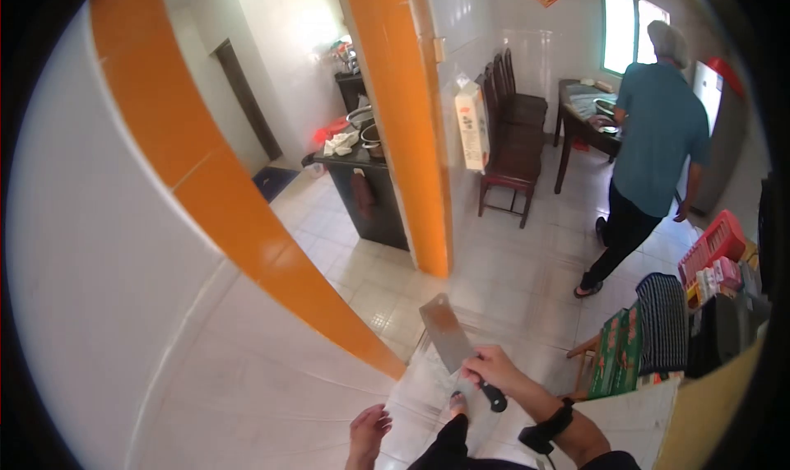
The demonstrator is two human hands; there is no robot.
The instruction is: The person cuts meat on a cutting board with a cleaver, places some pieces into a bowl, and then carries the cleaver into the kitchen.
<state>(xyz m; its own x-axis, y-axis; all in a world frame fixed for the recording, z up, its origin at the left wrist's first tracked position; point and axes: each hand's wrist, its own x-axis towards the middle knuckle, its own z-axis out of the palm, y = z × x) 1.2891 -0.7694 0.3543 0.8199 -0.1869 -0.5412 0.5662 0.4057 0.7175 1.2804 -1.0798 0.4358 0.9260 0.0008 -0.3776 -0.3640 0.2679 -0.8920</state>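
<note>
A cleaver with a broad metal blade and a black handle is in my right hand, at the lower middle of the view. The fingers wrap round it where blade and handle meet, and the blade points up and to the left over the tiled floor. Lower and to the left, my left hand hangs apart from the cleaver with its fingers curled; whether anything lies inside them is too small to tell. My foot shows just below the blade.
An orange-edged doorway pillar stands ahead; left of it is a dark counter. Another person stands at a dark table, near wooden chairs. Boxes and a red basket are at the right.
</note>
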